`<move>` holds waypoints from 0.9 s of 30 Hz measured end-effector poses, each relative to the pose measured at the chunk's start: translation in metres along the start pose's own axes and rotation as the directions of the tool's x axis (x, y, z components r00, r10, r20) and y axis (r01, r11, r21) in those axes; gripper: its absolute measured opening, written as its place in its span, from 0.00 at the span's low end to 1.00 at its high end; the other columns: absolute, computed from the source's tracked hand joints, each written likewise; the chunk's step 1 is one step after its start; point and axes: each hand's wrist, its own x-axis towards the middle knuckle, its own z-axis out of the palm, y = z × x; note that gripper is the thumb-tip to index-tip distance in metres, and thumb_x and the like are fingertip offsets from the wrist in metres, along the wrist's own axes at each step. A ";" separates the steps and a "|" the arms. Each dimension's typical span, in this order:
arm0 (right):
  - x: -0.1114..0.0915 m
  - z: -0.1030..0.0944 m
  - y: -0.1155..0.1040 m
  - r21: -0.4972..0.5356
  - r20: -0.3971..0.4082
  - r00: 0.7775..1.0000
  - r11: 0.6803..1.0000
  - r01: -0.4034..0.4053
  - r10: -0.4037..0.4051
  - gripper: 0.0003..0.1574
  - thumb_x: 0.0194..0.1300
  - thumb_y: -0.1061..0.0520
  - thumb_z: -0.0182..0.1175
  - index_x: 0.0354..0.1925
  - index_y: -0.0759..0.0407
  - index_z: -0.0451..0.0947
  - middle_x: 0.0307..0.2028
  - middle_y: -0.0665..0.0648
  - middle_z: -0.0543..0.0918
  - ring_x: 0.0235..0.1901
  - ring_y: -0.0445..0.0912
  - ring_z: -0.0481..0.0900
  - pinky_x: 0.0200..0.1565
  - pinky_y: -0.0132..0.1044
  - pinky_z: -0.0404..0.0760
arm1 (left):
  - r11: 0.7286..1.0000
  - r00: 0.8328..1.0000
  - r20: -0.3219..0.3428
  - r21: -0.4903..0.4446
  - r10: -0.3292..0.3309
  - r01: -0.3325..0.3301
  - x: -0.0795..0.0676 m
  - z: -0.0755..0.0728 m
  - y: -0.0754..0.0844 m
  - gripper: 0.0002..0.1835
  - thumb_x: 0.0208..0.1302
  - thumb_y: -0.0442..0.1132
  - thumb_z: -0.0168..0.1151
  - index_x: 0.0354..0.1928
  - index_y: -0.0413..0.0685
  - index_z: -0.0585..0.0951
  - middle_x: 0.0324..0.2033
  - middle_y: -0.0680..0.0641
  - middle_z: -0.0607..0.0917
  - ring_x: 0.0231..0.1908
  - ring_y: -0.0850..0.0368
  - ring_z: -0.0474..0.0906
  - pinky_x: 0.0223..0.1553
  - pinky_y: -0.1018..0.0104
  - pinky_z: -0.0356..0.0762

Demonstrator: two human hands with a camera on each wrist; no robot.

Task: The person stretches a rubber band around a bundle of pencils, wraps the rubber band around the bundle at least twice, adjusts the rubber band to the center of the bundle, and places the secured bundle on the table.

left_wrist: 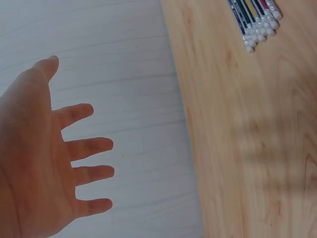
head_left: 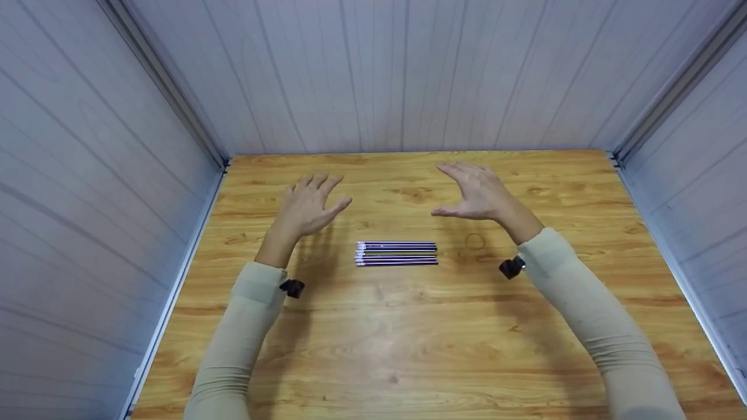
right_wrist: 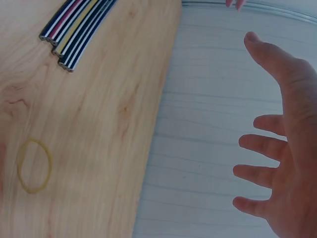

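Several striped pencils (head_left: 397,254) lie side by side in a flat row on the wooden table, their white eraser ends (left_wrist: 260,34) toward the left. Their plain ends (right_wrist: 69,67) face right, close to a thin yellow rubber band (head_left: 475,241) lying on the table. My left hand (head_left: 308,207) hovers beyond the pencils on the left, fingers spread, holding nothing. On the other side my right hand (head_left: 475,192) is raised above the table past the rubber band, thumb apart from the fingers and nothing held.
The wooden table (head_left: 397,350) is bounded by a white panel wall (head_left: 402,76) at the back, with more panels at left (head_left: 87,204) and right (head_left: 700,151). Both sleeved forearms reach in from the front, a small black camera (head_left: 292,287) on the left wrist and another (head_left: 512,267) on the right.
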 end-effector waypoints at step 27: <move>-0.003 0.097 -0.008 0.201 0.102 0.987 0.974 0.102 -0.125 0.65 0.61 0.41 0.86 0.84 0.62 0.67 0.75 0.68 0.75 0.72 0.67 0.75 0.72 0.68 0.78 | 0.947 0.984 0.035 -0.280 0.174 -0.157 0.011 0.089 0.012 0.44 0.68 0.58 0.81 0.82 0.54 0.75 0.81 0.39 0.77 0.81 0.32 0.70 0.84 0.27 0.62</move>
